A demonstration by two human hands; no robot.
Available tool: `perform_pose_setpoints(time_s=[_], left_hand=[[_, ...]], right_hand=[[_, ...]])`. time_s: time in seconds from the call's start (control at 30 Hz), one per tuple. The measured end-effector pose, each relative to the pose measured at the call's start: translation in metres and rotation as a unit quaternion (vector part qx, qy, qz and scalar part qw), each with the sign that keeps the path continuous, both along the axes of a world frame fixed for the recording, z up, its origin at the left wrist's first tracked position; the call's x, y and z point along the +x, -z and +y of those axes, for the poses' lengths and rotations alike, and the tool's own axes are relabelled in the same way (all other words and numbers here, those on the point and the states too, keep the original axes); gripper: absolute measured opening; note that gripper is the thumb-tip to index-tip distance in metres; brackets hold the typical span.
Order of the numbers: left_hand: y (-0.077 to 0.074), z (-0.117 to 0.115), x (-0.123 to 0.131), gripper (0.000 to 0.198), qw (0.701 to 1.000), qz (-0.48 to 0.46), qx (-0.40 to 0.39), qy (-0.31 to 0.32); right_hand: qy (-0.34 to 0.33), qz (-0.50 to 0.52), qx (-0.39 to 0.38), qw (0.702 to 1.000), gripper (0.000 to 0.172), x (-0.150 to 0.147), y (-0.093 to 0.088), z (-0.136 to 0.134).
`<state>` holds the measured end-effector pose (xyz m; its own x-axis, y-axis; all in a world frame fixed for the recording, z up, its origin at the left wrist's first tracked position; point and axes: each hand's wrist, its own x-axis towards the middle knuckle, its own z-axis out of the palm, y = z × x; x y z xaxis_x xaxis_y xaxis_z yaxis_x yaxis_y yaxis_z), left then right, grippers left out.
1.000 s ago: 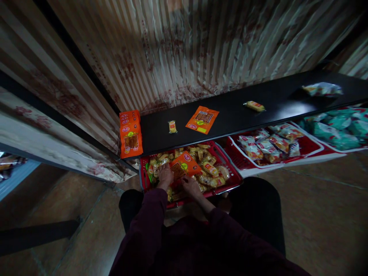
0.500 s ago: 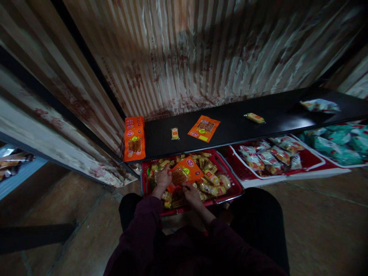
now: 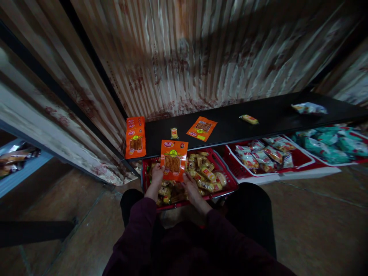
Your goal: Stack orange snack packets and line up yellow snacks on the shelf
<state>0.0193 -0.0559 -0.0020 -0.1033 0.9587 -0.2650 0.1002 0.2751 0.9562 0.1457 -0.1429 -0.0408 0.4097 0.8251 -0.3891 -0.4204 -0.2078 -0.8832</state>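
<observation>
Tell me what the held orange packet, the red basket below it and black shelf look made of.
Orange packet: probably smooth plastic film, thin with sharp print. Red basket: likely smooth moulded plastic, solid colour and thick rim. Black shelf: smooth with faint sheen; painted metal or laminate, can't tell which.

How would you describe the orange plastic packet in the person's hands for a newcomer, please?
Find the long black shelf, then the red plastic basket below its left end. Over that basket, the left hand and right hand hold the flat orange plastic packet; the similar orange packets on the shelf are untouched.
</observation>
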Motion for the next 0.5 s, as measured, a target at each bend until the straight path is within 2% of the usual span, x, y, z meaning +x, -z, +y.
perform_pose_setpoints(time_s=[0.2,0.37,0.5], left_hand=[[-0.006,-0.017,0.011,0.007,0.997,-0.068,-0.028,-0.022],[-0.007,-0.026,0.019,0.008,0.993,-0.105,-0.040,-0.025],[-0.005,-0.033,0.022,0.007,0.990,-0.132,-0.050,-0.027]], right_hand=[[0.014,0.080,0.010,0.997,0.039,0.007,-0.024,0.003],[0.030,0.101,0.018,0.994,0.033,0.012,-0.031,0.004],[0.052,0.110,-0.006,0.993,0.030,0.014,-0.033,0.001]])
